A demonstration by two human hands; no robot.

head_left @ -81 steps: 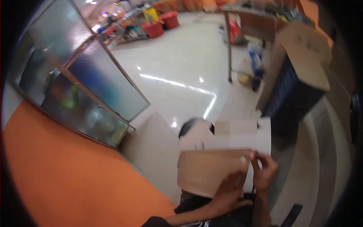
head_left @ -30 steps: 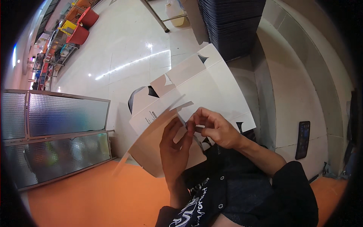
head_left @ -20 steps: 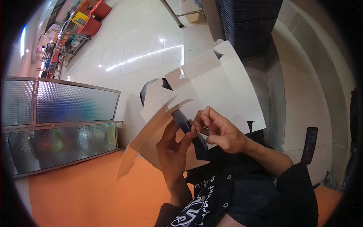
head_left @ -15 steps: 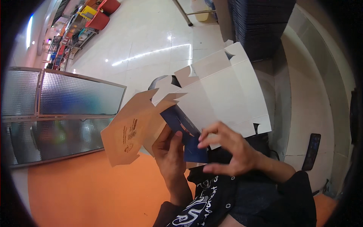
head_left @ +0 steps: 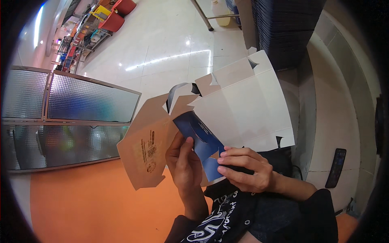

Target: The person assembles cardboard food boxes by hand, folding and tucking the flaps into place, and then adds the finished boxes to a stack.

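Note:
A dark blue printed card with cut slits and a small tan patch is held up in front of me. My left hand is closed on its lower left edge, thumb on the face and the other fingers behind. My right hand pinches the lower right end, fingertips beside a slit. Left of the card hangs a brown cardboard sheet with dark print and cut flaps; whether my left hand grips it too is hidden. Behind the card stretches a large unfolded white carton blank with notched tabs.
An orange surface lies at lower left, below textured glass panels. A tall dark stack rises at back right. A black remote-like object is at the right. Red tubs stand on the far left rack.
My right hand has come in from spread fingers to a pinch on the blue card's lower end. The card is turned more toward me, and the brown sheet has swung flatter.

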